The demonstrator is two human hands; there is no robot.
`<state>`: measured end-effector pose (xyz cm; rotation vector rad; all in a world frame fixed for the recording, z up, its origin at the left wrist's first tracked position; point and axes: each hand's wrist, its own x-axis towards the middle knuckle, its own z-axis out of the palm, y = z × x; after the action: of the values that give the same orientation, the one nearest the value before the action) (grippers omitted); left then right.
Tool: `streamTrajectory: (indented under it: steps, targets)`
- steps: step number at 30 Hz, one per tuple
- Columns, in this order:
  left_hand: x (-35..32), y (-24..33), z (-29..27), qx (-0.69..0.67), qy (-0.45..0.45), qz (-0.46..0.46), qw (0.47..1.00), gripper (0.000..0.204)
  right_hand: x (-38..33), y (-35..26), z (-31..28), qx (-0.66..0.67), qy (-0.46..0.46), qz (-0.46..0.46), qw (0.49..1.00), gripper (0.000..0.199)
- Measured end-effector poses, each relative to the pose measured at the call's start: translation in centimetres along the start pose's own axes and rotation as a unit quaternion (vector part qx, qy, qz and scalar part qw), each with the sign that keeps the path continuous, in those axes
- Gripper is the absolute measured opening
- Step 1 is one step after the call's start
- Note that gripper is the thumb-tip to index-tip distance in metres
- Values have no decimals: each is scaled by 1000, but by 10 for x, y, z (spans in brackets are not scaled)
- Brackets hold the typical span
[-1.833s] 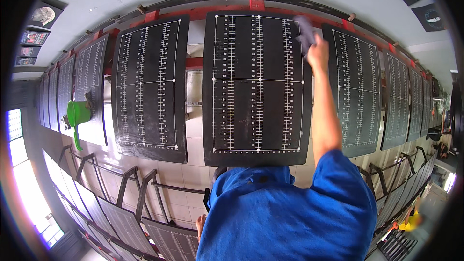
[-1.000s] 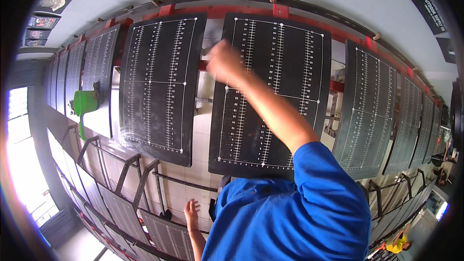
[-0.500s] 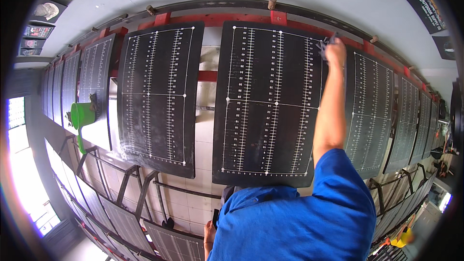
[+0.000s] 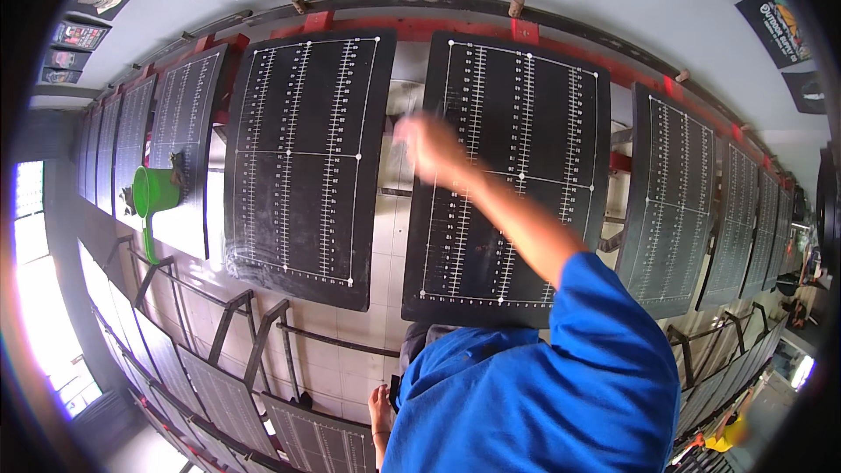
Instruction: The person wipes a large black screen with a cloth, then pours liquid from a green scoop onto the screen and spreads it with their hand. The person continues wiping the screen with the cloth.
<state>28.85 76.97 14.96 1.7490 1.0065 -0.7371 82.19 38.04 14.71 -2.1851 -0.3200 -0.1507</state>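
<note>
My right hand (image 4: 429,147) reaches forward over the upper left edge of a black panel (image 4: 491,236) marked with white ruled lines and numbers. It is smeared by motion and closed round a crumpled grey cloth, whose blurred edge shows beside the fingers. Low down at my left side hangs my left hand (image 4: 379,410), small in view beside a narrow black thing (image 4: 394,392) at my shirt. Its fingers are partly seen, and I cannot tell whether they hold anything. Just left of the near panel stands a second ruled black panel (image 4: 302,210).
A green long-handled scoop (image 4: 156,191) is at the left, by another panel (image 4: 186,114). More ruled panels run off right (image 4: 670,201) along a red frame (image 4: 526,31). Dark metal legs (image 4: 263,346) stand below. Someone in yellow (image 4: 729,432) is at the far lower right.
My right hand has swept left and lower, from the near panel's upper right corner to its left edge. The view has shifted slightly. My left hand stays at my side.
</note>
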Motion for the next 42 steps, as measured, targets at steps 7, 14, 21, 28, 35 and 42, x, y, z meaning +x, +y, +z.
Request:
streamTrajectory:
  steps: [7,14,21,28,35,42]
  targets:
    - [17,-10,-8,17,-10,-52,998,42,-218,-114,72,151,-325,-272,893,7]
    - [6,10,-9,10,4,-21,1000,45,52,33,-35,-155,25,-85,984,16]
    - [15,27,-22,155,3,66,986,41,63,181,-164,-318,243,40,916,20]
    - [109,47,-84,250,-81,44,964,42,-98,186,-249,-416,205,333,821,25]
    - [217,138,-116,92,-152,-1,984,37,-337,-1,-123,-447,199,407,771,50]
    - [312,157,-188,183,-219,8,958,39,-704,-236,81,109,32,915,387,26]
